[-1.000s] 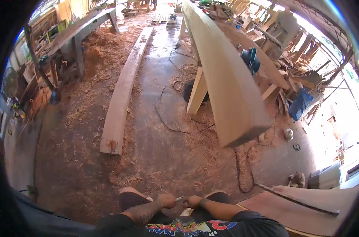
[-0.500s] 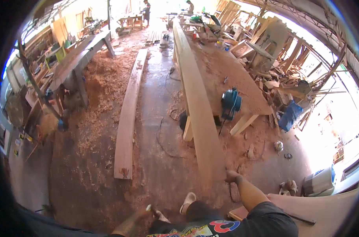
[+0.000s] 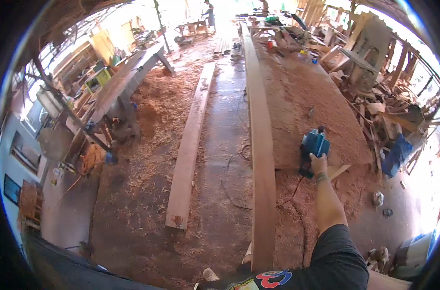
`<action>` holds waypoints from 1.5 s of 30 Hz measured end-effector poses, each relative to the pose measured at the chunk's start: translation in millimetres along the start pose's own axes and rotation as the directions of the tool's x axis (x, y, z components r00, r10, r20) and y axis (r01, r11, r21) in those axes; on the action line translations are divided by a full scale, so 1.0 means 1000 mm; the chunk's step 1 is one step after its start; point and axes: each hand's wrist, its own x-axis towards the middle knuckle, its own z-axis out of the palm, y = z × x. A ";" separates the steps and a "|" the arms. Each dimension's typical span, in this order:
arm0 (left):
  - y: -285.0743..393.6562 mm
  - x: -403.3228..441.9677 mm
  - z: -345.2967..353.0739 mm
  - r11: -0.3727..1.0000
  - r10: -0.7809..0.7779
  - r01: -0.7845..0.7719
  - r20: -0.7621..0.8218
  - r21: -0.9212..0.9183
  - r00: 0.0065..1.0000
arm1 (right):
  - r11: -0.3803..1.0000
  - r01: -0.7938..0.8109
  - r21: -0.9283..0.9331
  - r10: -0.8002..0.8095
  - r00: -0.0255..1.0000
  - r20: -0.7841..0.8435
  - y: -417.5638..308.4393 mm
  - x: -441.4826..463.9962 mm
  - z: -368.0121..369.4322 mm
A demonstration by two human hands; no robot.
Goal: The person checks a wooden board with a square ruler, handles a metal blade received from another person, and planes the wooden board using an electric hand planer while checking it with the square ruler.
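Note:
My right hand [image 3: 318,163] is closed on a teal electric hand planer [image 3: 315,144] at the near edge of a low, shavings-covered worktable [image 3: 297,101]. The planer's dark cord [image 3: 293,195] hangs off the table towards the floor. Left of that hand, a long, pale wooden plank [image 3: 262,159] runs from close to my body along the table's left side. My left hand is out of the frame.
A second long board [image 3: 193,145] lies on the floor to the left among wood shavings [image 3: 152,96]. A sloping bench [image 3: 128,77] stands further left. Scrap wood [image 3: 384,104] is heaped at the right. A blue bag [image 3: 398,155] lies near it. Two people are far back.
My right hand has gone from the near end of the long plank to the planer and grips it. My left hand has left the view. The camera has shifted, so the scene sits further right.

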 end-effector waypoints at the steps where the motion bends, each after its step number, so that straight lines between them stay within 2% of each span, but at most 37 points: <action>1: 0.011 -0.001 0.007 1.000 0.005 -0.005 -0.004 -0.020 1.000 | 0.999 -0.019 -0.046 0.018 1.000 -0.017 0.001 0.013 0.008; 3: 0.031 0.002 0.014 0.999 0.008 -0.008 -0.012 -0.041 1.000 | 0.988 -0.052 -0.142 0.044 0.997 -0.064 -0.005 0.031 0.014; 4: 0.040 0.004 0.017 0.998 0.015 -0.016 -0.014 -0.057 1.000 | 0.988 -0.110 -0.110 0.108 0.994 -0.025 0.011 0.053 0.022; 7: 0.059 0.012 0.020 0.998 0.020 -0.022 -0.022 -0.066 1.000 | 0.995 -0.103 -0.010 0.103 0.994 0.023 0.013 0.077 0.010; 8: 0.066 0.016 0.020 0.998 0.025 -0.027 -0.024 -0.065 0.999 | 0.977 -0.117 0.177 0.106 0.992 0.073 0.012 0.094 0.014; 10: 0.073 0.018 0.014 0.998 0.019 -0.021 -0.024 -0.062 1.000 | 0.837 -0.184 0.515 0.104 0.978 0.181 0.025 0.125 0.030; 13: 0.075 0.021 0.003 0.999 0.006 -0.007 -0.024 -0.031 1.000 | 0.631 -0.380 0.676 0.167 0.918 0.361 -0.004 0.103 0.020; 16: 0.069 0.023 -0.010 1.000 0.007 -0.007 -0.024 -0.003 1.000 | 0.685 -0.272 0.676 0.095 0.953 0.287 0.005 0.092 0.025; 19: 0.062 0.026 -0.027 0.999 0.018 -0.017 -0.017 0.048 1.000 | 0.879 -0.059 0.473 -0.044 0.978 0.203 0.025 0.086 0.020; 20: 0.059 0.029 -0.034 0.997 0.026 -0.026 -0.012 0.071 1.000 | 0.927 -0.016 0.374 -0.011 0.997 0.072 0.031 0.073 0.022; 22: 0.051 0.037 -0.050 0.992 0.063 -0.062 -0.009 0.110 0.998 | 0.962 0.185 0.201 -0.185 0.983 -0.023 0.044 0.030 0.005; 24: 0.044 0.051 -0.064 0.978 0.131 -0.127 -0.016 0.166 0.991 | 0.918 0.249 0.307 -0.196 0.961 -0.194 0.089 -0.014 0.019; 26: 0.028 0.067 -0.075 0.934 0.231 -0.214 -0.026 0.285 0.973 | 0.873 0.029 0.488 -0.075 0.994 0.076 0.023 -0.116 -0.039; 28: 0.020 0.080 -0.090 0.899 0.263 -0.242 -0.010 0.364 0.965 | 0.875 -0.118 0.469 0.071 0.991 0.117 0.076 -0.173 -0.049; 31: 0.044 0.086 -0.121 0.987 -0.048 0.018 0.183 0.162 0.982 | 0.866 -0.181 0.466 0.094 0.974 0.204 0.109 -0.282 -0.083; 34: 0.022 0.111 -0.155 0.925 0.206 -0.276 0.266 0.262 0.942 | 0.973 -0.125 0.195 0.064 0.954 0.292 0.122 -0.381 -0.093; 37: -0.002 0.123 -0.194 0.764 0.476 -0.535 0.245 0.359 0.845 | 0.986 0.024 -0.162 0.037 0.931 0.362 0.137 -0.468 -0.087; 39: -0.047 0.157 -0.217 0.779 0.429 -0.476 0.207 0.408 0.879 | 0.903 0.225 -0.366 -0.052 0.903 0.427 0.146 -0.518 -0.073; 40: -0.066 0.172 -0.227 0.786 0.403 -0.443 0.185 0.431 0.896 | 0.903 0.190 -0.386 -0.005 0.902 0.432 0.146 -0.537 -0.062; 41: -0.069 0.152 -0.245 0.864 0.321 -0.355 0.155 0.356 0.934 | 0.953 -0.116 -0.280 0.218 0.904 0.368 0.153 -0.560 -0.052; 42: -0.078 0.137 -0.262 0.927 0.234 -0.259 0.122 0.272 0.964 | 0.896 -0.417 -0.155 0.445 0.831 0.334 0.161 -0.585 -0.047; 43: -0.063 0.097 -0.284 0.970 0.146 -0.161 0.089 0.184 0.985 | 0.892 -0.440 -0.101 0.445 0.818 0.364 0.175 -0.601 -0.032; 45: -0.148 0.152 -0.292 0.972 0.188 -0.194 0.056 0.131 0.981 | 0.877 -0.481 0.015 0.431 0.800 0.418 0.200 -0.612 0.006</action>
